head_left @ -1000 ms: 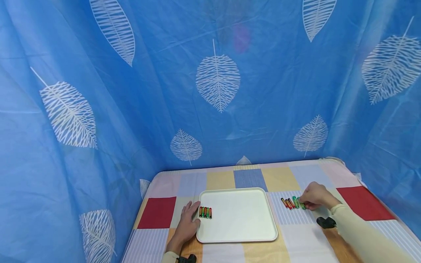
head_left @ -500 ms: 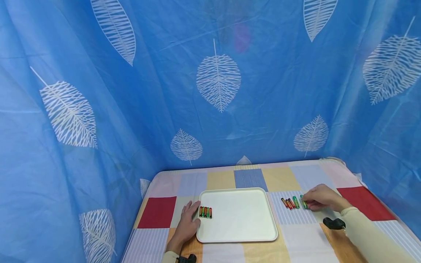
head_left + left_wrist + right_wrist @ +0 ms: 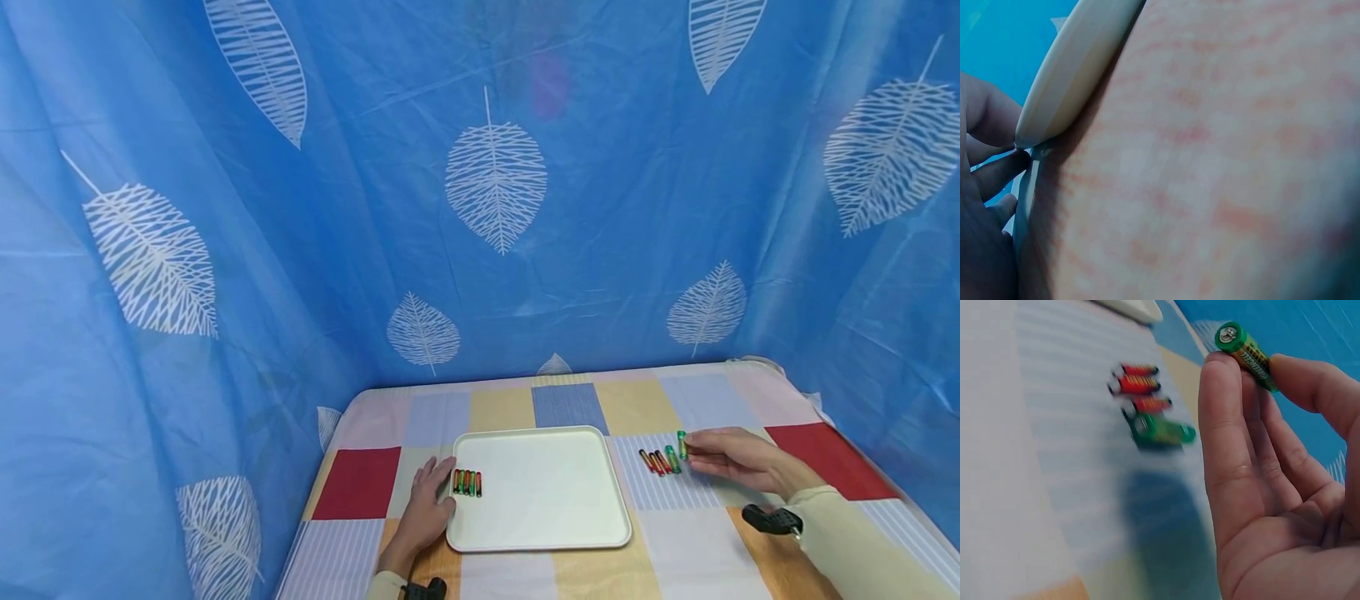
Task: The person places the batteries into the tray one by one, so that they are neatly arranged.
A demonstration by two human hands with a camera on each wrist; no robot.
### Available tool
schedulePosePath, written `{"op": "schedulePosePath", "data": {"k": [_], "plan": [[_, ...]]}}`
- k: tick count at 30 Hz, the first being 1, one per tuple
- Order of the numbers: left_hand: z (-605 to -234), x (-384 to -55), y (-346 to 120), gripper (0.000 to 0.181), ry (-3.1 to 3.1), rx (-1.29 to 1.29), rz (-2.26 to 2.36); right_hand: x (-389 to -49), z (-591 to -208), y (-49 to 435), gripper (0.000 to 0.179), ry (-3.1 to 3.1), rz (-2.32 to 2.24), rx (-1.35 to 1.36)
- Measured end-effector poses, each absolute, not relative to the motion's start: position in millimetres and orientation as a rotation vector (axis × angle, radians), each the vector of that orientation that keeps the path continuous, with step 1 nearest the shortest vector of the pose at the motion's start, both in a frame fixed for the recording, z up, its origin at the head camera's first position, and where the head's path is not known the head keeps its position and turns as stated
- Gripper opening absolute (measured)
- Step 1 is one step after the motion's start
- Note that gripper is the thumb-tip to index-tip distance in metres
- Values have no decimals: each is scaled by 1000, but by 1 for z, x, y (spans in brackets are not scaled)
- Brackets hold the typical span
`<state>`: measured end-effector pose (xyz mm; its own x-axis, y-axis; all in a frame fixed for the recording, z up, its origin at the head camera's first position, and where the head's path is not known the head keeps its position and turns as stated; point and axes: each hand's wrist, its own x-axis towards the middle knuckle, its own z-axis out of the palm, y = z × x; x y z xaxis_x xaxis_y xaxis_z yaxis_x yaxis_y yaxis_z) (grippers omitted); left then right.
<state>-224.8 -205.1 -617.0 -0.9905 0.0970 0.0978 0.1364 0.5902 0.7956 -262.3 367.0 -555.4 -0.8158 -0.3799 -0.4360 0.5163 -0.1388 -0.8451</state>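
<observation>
My right hand [image 3: 746,458] pinches a green battery [image 3: 1254,361] between thumb and fingertips, raised above the cloth at the right. Beneath and left of it lie several loose batteries: red ones with dark ends [image 3: 652,462] and one green battery [image 3: 672,461]. My left hand [image 3: 425,515] rests at the left edge of a white tray [image 3: 551,492], fingers spread and touching the rim. Inside the tray, close to that hand, a row of red and green batteries [image 3: 467,483] lies side by side. The left wrist view shows fingers against the tray's outer wall [image 3: 1072,75].
A patchwork tablecloth [image 3: 502,410] covers the table. Blue curtains [image 3: 592,217] with white leaf prints hang behind it and at both sides. A dark wrist camera [image 3: 772,520] sits under the right wrist.
My right hand has lifted the green battery off the cloth, away from the other loose batteries. The left hand and the tray row have stayed in place.
</observation>
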Motion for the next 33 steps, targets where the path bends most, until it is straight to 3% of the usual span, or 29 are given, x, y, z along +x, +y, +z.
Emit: {"op": "schedulePosePath", "data": {"k": [33], "plan": [[-614, -225, -205, 70, -2743, -225, -1431, -283, -567, 179, 18, 1682, -1889, -34]]}}
